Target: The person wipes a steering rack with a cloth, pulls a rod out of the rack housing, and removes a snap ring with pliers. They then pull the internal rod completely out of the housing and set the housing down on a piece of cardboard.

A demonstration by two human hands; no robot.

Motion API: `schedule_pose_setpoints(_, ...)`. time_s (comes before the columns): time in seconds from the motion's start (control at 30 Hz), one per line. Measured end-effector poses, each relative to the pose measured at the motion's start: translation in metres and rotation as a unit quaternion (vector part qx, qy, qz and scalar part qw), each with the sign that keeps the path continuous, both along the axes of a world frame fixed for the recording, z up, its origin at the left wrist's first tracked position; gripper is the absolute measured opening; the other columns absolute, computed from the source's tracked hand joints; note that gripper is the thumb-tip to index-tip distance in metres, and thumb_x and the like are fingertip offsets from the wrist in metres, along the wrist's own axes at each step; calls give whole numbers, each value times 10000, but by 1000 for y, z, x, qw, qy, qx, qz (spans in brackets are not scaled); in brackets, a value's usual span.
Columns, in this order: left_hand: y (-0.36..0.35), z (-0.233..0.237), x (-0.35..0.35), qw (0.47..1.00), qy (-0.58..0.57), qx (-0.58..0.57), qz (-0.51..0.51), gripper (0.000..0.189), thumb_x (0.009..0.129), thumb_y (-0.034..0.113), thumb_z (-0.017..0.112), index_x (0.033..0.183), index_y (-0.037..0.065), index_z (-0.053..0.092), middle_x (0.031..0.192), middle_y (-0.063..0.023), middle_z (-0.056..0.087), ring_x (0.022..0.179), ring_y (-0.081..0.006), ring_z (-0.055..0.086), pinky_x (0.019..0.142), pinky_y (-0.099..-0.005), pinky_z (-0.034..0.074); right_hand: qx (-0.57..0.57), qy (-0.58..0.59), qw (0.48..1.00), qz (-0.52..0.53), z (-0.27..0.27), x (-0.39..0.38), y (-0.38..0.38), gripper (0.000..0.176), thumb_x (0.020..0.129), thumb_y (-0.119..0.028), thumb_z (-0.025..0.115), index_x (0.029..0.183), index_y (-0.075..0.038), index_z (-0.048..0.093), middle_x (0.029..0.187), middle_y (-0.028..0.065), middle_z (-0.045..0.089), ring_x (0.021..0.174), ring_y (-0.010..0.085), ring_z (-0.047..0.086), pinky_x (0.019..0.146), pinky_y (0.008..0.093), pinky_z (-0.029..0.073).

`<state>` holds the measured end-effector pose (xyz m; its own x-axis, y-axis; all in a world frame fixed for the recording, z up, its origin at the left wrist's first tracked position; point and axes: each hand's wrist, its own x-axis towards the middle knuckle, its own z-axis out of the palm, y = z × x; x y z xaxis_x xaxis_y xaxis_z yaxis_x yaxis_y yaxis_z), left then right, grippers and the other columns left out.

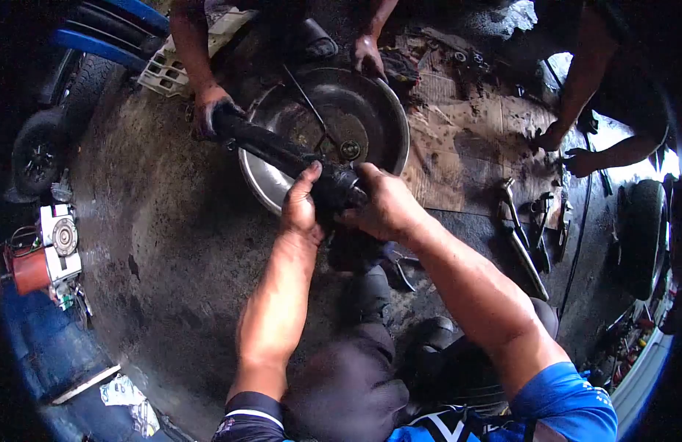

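A dark, greasy cylindrical part (pixel 271 147) slants over a round metal basin (pixel 256 180). My left hand (pixel 302 206) is closed around its near end from below, thumb on top. At the end fitting (pixel 347 180), my right hand (pixel 385 205) grips from the right side. A co-worker's hand (pixel 214 110) holds the far end of the part, and that person's other hand (pixel 368 57) rests at the basin's back rim. Inside the basin lie a thin rod (pixel 304 96) and a small round piece (pixel 350 149). A dark cloth or glove-like item under my hands is hard to make out.
Stained cardboard (pixel 444 169) lies right of the basin, where a second co-worker's hand (pixel 551 138) reaches down. Wrenches (pixel 516 214) and a long bar (pixel 529 264) lie nearby. Pliers (pixel 403 271) are near my foot. A wheel (pixel 40 153) and an orange-and-white machine (pixel 50 258) stand left.
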<state>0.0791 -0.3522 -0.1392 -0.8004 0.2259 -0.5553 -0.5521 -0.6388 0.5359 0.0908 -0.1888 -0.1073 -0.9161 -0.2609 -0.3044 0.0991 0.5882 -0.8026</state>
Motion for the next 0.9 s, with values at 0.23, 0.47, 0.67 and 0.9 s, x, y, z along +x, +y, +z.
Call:
schedule_pose_setpoints(0.23, 1, -9, -1, 997, -29, 71, 5, 357, 833, 321, 625, 1021, 18, 623, 990, -110, 666, 894, -246, 645, 843, -391, 511, 64, 116, 990, 45, -4, 0, -6, 751, 618, -192, 759, 1272, -17, 433, 1068, 225, 564, 980, 415, 580, 833, 444, 496)
schedule_pose_setpoints(0.47, 1, -17, 9, 995, 9, 96, 35, 403, 837, 325, 608, 1103, 22, 601, 1054, -113, 652, 953, -259, 633, 899, -403, 493, -1, 167, 986, -1, -22, 1, -2, 640, 663, -182, 741, 1228, -17, 488, 1064, 227, 594, 987, 411, 587, 842, 436, 496)
schedule_pose_setpoints(0.67, 9, -53, 57, 990, 29, 139, -11, 485, 716, 162, 627, 1176, 24, 558, 1127, -96, 621, 1012, -264, 608, 869, -389, 494, -28, 168, 985, -25, -15, 0, -5, 590, 675, -191, 748, 1185, -5, 518, 1049, 234, 609, 985, 402, 601, 834, 424, 501)
schedule_pose_setpoints(0.9, -5, -36, 80, 655, 376, -526, -391, 271, 662, 35, 640, 932, 25, 634, 868, -130, 648, 842, -239, 632, 687, -314, 494, -27, 167, 985, -32, -11, -6, -2, 606, 654, -179, 754, 1185, -6, 520, 1035, 225, 617, 985, 385, 605, 835, 414, 501)
